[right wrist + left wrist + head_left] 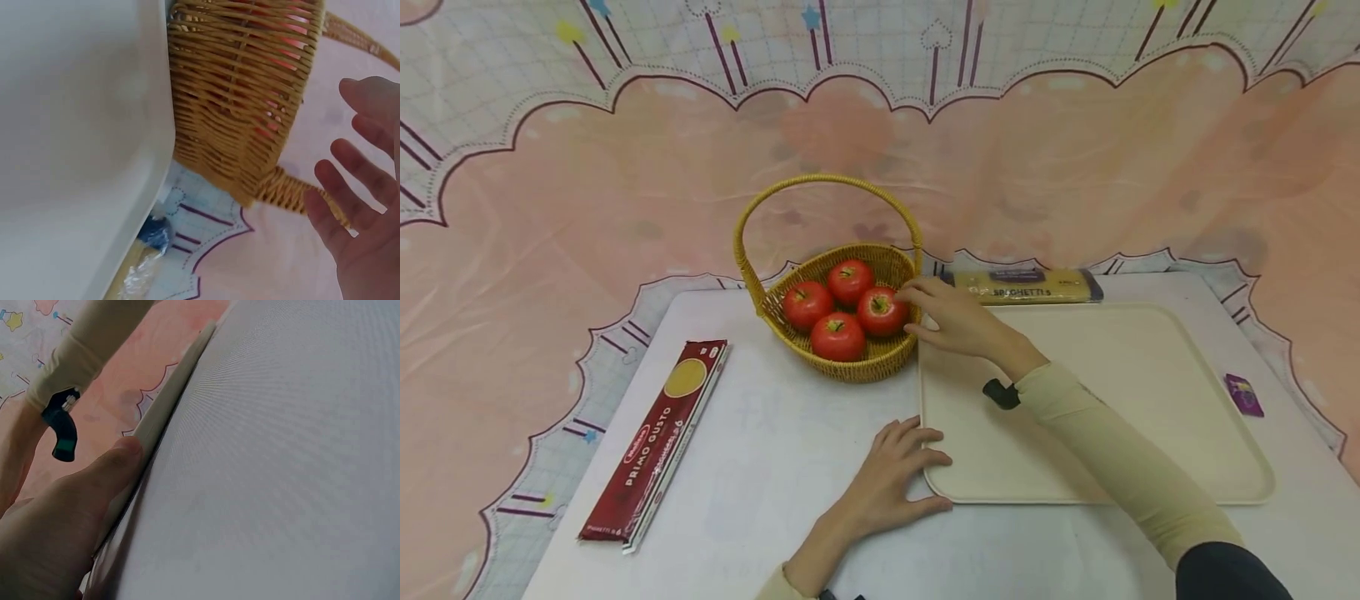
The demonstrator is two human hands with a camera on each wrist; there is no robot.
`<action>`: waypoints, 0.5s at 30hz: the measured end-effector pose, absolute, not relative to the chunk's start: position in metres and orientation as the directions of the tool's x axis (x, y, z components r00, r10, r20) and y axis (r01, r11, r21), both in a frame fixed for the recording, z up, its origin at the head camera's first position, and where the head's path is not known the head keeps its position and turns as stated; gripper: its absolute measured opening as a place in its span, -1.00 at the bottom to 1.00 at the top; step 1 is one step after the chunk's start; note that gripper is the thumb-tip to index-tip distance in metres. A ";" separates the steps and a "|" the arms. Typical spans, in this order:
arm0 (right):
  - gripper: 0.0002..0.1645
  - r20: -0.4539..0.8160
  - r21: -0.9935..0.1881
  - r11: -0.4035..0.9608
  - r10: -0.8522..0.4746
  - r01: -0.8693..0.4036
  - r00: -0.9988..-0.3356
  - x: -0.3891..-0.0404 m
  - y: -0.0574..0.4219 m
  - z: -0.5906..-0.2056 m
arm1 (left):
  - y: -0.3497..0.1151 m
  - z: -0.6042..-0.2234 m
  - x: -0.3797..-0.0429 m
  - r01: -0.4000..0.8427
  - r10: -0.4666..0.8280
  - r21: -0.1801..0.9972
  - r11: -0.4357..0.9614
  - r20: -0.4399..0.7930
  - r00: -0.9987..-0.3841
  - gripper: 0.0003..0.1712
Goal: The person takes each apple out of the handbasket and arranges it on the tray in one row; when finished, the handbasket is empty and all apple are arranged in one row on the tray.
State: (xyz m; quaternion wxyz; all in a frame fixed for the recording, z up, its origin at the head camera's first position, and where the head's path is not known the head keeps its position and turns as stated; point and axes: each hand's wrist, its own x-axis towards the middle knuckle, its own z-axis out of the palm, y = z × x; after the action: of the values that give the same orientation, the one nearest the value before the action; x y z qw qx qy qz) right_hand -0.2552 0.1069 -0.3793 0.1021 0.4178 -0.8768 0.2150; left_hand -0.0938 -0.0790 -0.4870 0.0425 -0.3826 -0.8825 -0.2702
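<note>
A yellow wicker basket (857, 372) with a tall handle holds several red apples (838, 337). My right hand (958, 323) hovers by the basket's right side, its fingers spread and slightly bent near the rim, gripping nothing. In the right wrist view, the hand (365, 181) shows apart from the basket's woven wall (237, 100). My left hand (891, 475) spans the near left corner of a cream tray (1120, 400), fingers splayed at its left edge and thumb at the front edge. The left wrist view has the thumb touching the tray's rim (169, 403).
At the left lies a dark red pack of spaghetti (658, 450). A yellow spaghetti pack (1030, 286) lies behind the tray, and a small purple packet (1243, 395) sits by its right edge. A patterned cloth (1075, 167) hangs behind the white table (760, 467).
</note>
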 end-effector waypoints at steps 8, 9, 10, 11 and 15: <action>-0.49 0.265 -0.226 0.544 -0.764 -0.808 -0.589 -0.268 0.086 -0.377 | -0.077 -0.488 -0.094 0.699 0.657 0.442 0.562 0.275 -0.702 -0.48; -0.48 0.248 -0.220 0.547 -0.769 -0.807 -0.589 -0.270 0.083 -0.376 | -0.077 -0.487 -0.094 0.701 0.658 0.440 0.561 0.276 -0.701 -0.48; -0.47 0.231 -0.212 0.551 -0.775 -0.807 -0.589 -0.271 0.080 -0.375 | -0.077 -0.487 -0.095 0.703 0.658 0.437 0.561 0.279 -0.699 -0.48; -0.46 0.207 -0.205 0.554 -0.781 -0.807 -0.589 -0.273 0.077 -0.375 | -0.078 -0.487 -0.095 0.705 0.659 0.433 0.562 0.281 -0.698 -0.48; -0.43 0.124 -0.166 0.565 -0.801 -0.808 -0.586 -0.279 0.067 -0.373 | -0.077 -0.487 -0.095 0.702 0.655 0.434 0.565 0.280 -0.701 -0.48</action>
State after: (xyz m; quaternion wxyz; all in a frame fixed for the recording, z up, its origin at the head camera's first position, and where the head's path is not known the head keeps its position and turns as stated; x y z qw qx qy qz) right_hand -0.2786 0.0673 -0.3726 0.0171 0.4548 -0.8845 0.1026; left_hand -0.0946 -0.0775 -0.4867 0.0437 -0.3840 -0.8835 -0.2647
